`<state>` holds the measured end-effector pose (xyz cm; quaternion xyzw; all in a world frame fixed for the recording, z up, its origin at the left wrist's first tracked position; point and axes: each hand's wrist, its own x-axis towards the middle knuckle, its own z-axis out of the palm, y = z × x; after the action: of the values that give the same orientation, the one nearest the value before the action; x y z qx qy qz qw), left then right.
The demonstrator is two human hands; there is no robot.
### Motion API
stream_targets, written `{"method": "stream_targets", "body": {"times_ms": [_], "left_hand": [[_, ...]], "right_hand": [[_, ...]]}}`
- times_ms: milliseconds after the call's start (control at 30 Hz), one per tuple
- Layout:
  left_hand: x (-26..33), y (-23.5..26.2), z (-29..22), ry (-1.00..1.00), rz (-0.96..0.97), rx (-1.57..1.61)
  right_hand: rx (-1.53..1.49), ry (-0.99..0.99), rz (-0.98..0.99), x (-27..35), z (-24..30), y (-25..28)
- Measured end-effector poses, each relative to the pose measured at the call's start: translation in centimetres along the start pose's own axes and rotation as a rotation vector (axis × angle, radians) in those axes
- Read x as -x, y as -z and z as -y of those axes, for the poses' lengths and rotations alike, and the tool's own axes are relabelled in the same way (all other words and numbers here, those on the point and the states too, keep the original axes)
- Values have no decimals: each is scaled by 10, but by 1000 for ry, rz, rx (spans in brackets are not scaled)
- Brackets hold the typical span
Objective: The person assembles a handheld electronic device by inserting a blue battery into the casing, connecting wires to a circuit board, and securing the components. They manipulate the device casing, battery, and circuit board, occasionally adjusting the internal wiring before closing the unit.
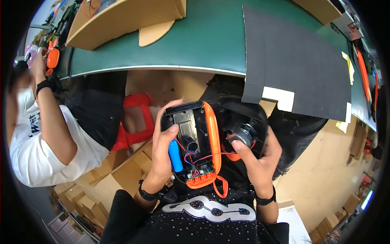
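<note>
In front of my chest, my left hand (161,152) grips one half of an opened black housing (201,134) with an orange side strip (213,138). Its thumb rests on the left edge, above a blue cylindrical battery cell (175,155). Inside the housing lie a metal plate (185,122), a short black tube and a green circuit board (202,171) at the bottom. An orange strap (224,188) hangs from the lower end. My right hand (262,164) holds the other black shell (237,110), thumb pressed on a round metallic-and-black part (245,133). Thin red wires (211,155) run between the two halves.
Ahead stands a green workbench (195,46) with a cardboard box (126,24) and a black sheet (294,61) overhanging its edge. A co-worker in a white shirt (57,142) sits at left, holding an orange item, beside a red stool (136,116). Cardboard boxes (87,205) lie lower left.
</note>
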<state>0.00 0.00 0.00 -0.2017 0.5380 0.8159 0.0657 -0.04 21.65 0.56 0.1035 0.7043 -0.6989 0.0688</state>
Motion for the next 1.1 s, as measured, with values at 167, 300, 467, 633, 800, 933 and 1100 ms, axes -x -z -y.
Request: {"method": "stream_targets", "body": {"times_ms": [167, 300, 467, 633, 800, 933, 1100], "left_hand": [[0, -12, 2, -83, 74, -57], [4, -18, -1, -82, 126, -70], [24, -46, -45, 42, 97, 54], [23, -74, -82, 9, 122, 177], [-27, -100, -89, -378, 231, -28], [-60, -189, -92, -759, 133, -179], [-110, -200, -95, -272, 561, 343]], "right_hand": [[176, 89, -77, 8, 14, 18], [273, 122, -53, 20, 39, 28], [255, 336, -155, 35, 59, 46], [235, 537, -307, 13, 77, 57], [114, 599, -406, -46, 99, 66], [-143, 413, -61, -91, 112, 141], [-118, 387, -160, -138, 107, 153]]}}
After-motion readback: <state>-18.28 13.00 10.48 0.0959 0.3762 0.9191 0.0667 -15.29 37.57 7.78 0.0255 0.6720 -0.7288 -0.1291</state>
